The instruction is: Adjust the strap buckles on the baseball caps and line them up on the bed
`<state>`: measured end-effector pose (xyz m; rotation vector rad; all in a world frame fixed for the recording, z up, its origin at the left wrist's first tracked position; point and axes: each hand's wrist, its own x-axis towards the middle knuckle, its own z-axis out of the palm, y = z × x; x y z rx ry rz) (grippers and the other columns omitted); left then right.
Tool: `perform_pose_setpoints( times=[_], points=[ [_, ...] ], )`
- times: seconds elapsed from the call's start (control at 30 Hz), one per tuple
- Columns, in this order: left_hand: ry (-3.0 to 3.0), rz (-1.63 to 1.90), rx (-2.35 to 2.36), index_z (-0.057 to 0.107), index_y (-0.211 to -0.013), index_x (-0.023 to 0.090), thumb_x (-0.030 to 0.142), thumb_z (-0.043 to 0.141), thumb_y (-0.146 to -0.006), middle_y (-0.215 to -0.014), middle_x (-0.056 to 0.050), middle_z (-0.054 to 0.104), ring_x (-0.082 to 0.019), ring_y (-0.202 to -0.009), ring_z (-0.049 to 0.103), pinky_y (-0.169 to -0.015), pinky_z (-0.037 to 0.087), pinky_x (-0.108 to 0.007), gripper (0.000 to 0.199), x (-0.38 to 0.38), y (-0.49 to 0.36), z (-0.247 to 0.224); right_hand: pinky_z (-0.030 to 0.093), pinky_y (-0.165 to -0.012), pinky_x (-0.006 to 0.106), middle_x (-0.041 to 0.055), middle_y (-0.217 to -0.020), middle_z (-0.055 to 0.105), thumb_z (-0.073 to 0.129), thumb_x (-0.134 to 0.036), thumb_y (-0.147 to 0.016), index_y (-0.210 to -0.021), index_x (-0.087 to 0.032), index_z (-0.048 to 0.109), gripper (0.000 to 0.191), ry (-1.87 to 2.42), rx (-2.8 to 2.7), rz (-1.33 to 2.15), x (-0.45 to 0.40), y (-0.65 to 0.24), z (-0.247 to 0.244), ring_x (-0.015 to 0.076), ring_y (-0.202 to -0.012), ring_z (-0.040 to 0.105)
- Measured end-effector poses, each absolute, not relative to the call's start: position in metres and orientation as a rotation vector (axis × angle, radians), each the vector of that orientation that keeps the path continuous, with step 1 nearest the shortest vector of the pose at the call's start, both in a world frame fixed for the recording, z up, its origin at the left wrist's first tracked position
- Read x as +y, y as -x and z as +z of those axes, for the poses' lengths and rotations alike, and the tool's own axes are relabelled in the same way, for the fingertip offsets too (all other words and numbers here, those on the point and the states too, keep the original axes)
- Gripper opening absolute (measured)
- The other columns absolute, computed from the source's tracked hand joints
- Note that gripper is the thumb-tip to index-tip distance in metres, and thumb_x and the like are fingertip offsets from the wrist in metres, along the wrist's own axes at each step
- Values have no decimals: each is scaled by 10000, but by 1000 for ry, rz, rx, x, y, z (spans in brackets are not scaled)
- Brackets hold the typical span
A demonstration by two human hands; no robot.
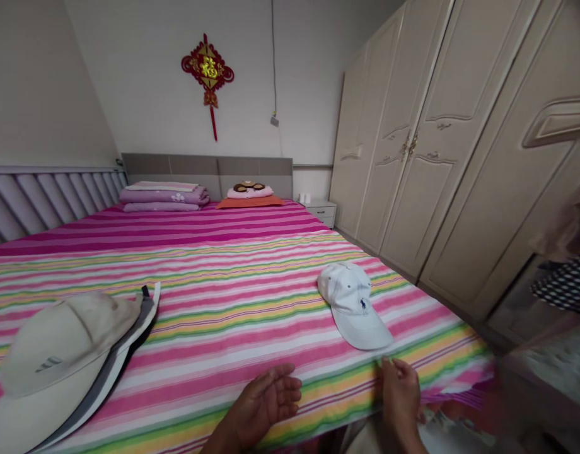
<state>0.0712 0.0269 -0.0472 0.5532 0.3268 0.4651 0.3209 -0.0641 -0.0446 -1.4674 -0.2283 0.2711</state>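
Note:
A white baseball cap (349, 296) with a small dark emblem lies on the striped bedspread, its brim toward me. Just below that brim, apart from it by a small gap, is my right hand (401, 394). Its fingers are curled in and I see nothing held in them. My left hand (268, 403) hovers over the near edge of the bed, palm turned inward, fingers loosely apart and holding nothing. At the left lies a stack of nested caps (67, 353). The top one is beige with a three-stripe logo; grey, white and black brims show beneath it.
The bed (214, 302) has a pink, white, green and yellow striped cover. Folded purple bedding (164, 197) and a pillow stack (250, 194) sit by the headboard (190, 170). A tall wardrobe (413, 145) and a small nightstand (322, 211) stand along the right.

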Motion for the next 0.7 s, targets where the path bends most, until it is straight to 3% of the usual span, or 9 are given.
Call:
perform_pose_setpoints(
  times=[0.13,0.23,0.33,0.7],
  points=[
    [-580,484,323,606,-997,123,278,444,-835,-905,-114,665,-210,-821,616,-793,390,-377,277,24,-71,-45,373,-453,234,-54,-486,499,638,-377,-625,-633,-200,490,231,1549,-550,302,-75,-263,-61,128,-458,473],
    [-607,517,379,594,-991,128,262,488,-810,-901,-115,663,-218,-819,623,-784,391,-375,249,18,-68,-42,407,-487,239,-10,-552,559,489,-339,-784,-675,-204,527,178,1578,-1282,219,-80,-231,-72,144,-491,519],
    [-632,493,474,576,-970,142,254,537,-776,-850,-108,670,-212,-752,637,-735,396,-361,227,11,-58,-42,413,-520,233,14,-615,591,437,-262,-833,-732,-210,545,157,1486,-1709,-11,-78,-216,-77,147,-544,552],
    [-598,724,732,575,-975,114,300,564,-747,-768,-107,680,-203,-674,645,-661,427,-317,294,4,43,-34,292,-528,262,2,-479,510,431,-320,-843,-564,-208,545,322,1450,-1886,-676,-46,-204,-85,133,-482,460]
  ],
)
